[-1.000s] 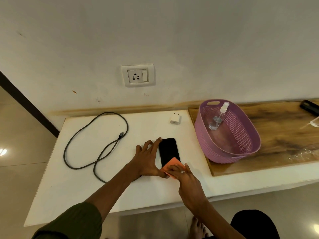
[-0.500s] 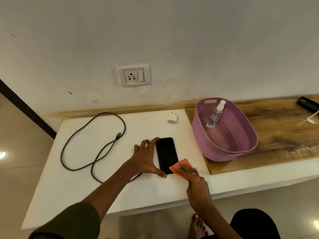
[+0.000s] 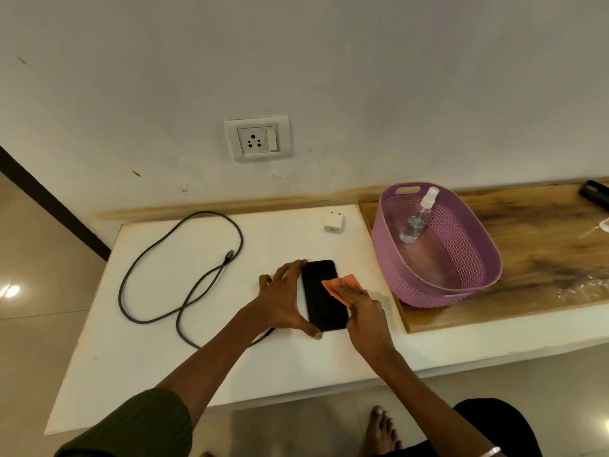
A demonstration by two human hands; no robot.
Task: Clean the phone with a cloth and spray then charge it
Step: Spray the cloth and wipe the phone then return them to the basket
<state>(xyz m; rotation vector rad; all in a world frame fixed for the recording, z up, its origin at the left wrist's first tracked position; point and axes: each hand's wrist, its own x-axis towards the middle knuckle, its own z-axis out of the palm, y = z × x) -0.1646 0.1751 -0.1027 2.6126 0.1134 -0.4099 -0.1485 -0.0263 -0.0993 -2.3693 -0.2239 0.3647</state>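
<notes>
A black phone [image 3: 321, 301] lies flat, screen up, on the white table [image 3: 164, 351]. My left hand [image 3: 283, 300] braces its left edge, fingers at the top corner and thumb at the bottom corner. My right hand [image 3: 365, 311] presses a small orange cloth [image 3: 341, 285] onto the right half of the screen. A clear spray bottle [image 3: 418, 217] leans inside the purple basket [image 3: 478, 291]. A grey charging cable [image 3: 184, 275] lies looped at the left. A white charger adapter [image 3: 333, 222] sits near the wall below the wall socket [image 3: 258, 140].
A wooden board [image 3: 543, 245] carries the basket at the right. A dark object [image 3: 594, 194] lies at its far right edge, with clear plastic [image 3: 583, 286] near the front. My bare foot [image 3: 382, 430] is on the floor below the table's front edge.
My right hand has slid the cloth from the phone's lower right corner up onto the middle of the screen. My left hand stays on the phone's left edge.
</notes>
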